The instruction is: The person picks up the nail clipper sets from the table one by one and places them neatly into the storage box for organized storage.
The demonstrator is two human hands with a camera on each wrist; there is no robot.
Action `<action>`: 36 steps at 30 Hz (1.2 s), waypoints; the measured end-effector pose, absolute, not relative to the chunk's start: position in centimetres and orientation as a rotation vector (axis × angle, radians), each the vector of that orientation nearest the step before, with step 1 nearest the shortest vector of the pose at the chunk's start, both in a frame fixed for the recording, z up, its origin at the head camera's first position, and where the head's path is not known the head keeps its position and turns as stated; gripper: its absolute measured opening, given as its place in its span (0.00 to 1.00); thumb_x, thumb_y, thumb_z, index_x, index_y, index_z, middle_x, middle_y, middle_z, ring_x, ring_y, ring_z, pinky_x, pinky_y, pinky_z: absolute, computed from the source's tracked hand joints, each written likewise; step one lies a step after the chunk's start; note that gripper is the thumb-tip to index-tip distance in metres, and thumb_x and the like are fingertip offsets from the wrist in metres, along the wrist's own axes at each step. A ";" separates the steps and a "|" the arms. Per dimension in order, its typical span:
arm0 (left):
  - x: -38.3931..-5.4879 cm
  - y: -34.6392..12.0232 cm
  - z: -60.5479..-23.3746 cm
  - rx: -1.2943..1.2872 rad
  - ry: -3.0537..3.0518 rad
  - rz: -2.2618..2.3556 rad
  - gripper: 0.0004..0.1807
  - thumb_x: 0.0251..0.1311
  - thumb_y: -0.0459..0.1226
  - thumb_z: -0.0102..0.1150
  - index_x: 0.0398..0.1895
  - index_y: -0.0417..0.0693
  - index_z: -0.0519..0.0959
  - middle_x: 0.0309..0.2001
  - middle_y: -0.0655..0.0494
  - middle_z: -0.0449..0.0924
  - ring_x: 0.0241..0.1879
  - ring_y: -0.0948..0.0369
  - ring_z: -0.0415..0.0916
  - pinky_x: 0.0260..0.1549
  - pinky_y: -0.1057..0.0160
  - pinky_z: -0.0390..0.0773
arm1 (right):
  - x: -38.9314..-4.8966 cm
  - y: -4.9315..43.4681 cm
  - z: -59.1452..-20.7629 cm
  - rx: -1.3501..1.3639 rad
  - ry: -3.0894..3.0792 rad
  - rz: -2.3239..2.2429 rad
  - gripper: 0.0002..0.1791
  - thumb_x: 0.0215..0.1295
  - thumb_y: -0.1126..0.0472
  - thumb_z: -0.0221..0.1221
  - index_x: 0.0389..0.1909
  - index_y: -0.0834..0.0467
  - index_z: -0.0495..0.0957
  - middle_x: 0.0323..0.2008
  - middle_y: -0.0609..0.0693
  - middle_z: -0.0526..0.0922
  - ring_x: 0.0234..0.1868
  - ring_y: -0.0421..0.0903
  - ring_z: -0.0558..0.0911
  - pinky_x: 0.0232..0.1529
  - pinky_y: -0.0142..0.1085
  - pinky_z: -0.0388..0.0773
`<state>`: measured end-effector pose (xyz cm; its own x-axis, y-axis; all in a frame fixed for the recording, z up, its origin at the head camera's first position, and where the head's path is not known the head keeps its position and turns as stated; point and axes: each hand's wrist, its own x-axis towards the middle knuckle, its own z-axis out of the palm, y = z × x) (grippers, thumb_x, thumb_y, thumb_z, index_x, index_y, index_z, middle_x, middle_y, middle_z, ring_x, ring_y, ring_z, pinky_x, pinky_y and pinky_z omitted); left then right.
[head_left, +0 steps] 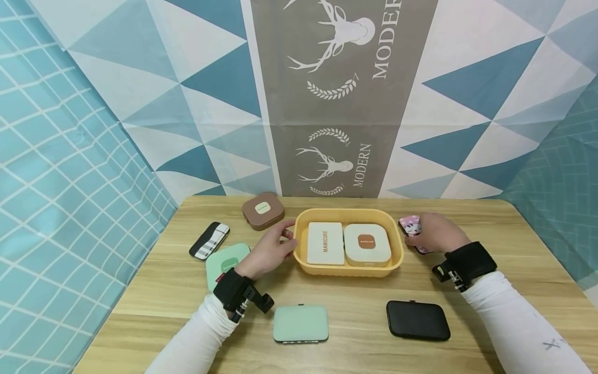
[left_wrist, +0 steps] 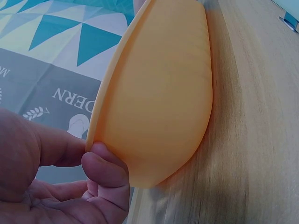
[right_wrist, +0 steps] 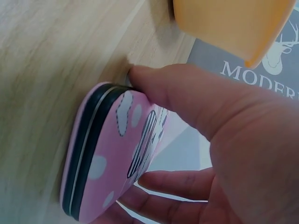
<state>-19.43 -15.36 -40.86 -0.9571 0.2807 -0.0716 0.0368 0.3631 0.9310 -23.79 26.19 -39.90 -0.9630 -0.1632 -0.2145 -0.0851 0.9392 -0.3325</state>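
My left hand [head_left: 270,250] pinches the left rim of a yellow basket [head_left: 395,259] between thumb and finger; the left wrist view shows the grip on the basket's rim [left_wrist: 96,116]. Inside the basket lie a white rectangular manicure box [head_left: 325,244] and a white rounded manicure case [head_left: 367,249] with a brown label. Right of the basket, my right hand [head_left: 439,232] holds a pink patterned manicure case [head_left: 411,224] on the table. In the right wrist view the thumb is at one end of this pink case [right_wrist: 105,158] and the fingers are along its other side.
A brown case [head_left: 263,210], a black-and-white plaid case [head_left: 210,240] and a mint rounded case [head_left: 229,259] lie left of the basket. In front are a pale green flat case [head_left: 301,323] and a black case [head_left: 418,320]. A patterned cloth hangs behind the table.
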 end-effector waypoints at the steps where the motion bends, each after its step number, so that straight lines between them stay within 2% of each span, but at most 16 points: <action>1: -19.4 -15.4 -40.8 0.286 2.404 1.636 0.29 0.77 0.28 0.54 0.79 0.38 0.64 0.46 0.45 0.72 0.31 0.55 0.74 0.30 0.63 0.74 | -23.8 26.2 -39.9 -0.179 2.847 -0.484 0.28 0.63 0.49 0.73 0.43 0.72 0.79 0.28 0.55 0.79 0.25 0.49 0.79 0.25 0.38 0.75; 10: -19.4 -15.3 -40.7 0.283 2.399 1.648 0.29 0.77 0.27 0.54 0.78 0.36 0.64 0.45 0.45 0.72 0.31 0.56 0.74 0.30 0.62 0.75 | -23.8 26.7 -39.8 -0.186 2.862 -0.486 0.28 0.62 0.48 0.73 0.44 0.69 0.76 0.31 0.56 0.78 0.29 0.51 0.78 0.28 0.40 0.75; 23: -19.4 -15.3 -40.8 0.296 2.408 1.642 0.29 0.77 0.28 0.54 0.78 0.36 0.64 0.45 0.45 0.72 0.30 0.55 0.74 0.29 0.62 0.74 | -23.9 27.5 -39.0 -0.194 2.905 -0.529 0.39 0.61 0.49 0.73 0.56 0.77 0.73 0.35 0.60 0.81 0.34 0.54 0.79 0.31 0.42 0.77; 36: -19.3 -15.2 -40.6 0.285 2.408 1.640 0.29 0.77 0.28 0.54 0.78 0.37 0.64 0.45 0.45 0.72 0.31 0.56 0.74 0.29 0.62 0.74 | -23.5 27.8 -37.9 -0.221 2.939 -0.593 0.40 0.61 0.53 0.73 0.59 0.80 0.69 0.38 0.64 0.81 0.34 0.56 0.79 0.31 0.41 0.78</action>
<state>-19.26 -15.25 -40.63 -0.9583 0.2778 -0.0672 0.0392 0.3605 0.9319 -23.48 27.78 -37.94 -0.9801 -0.1695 -0.1029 -0.1164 0.9118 -0.3938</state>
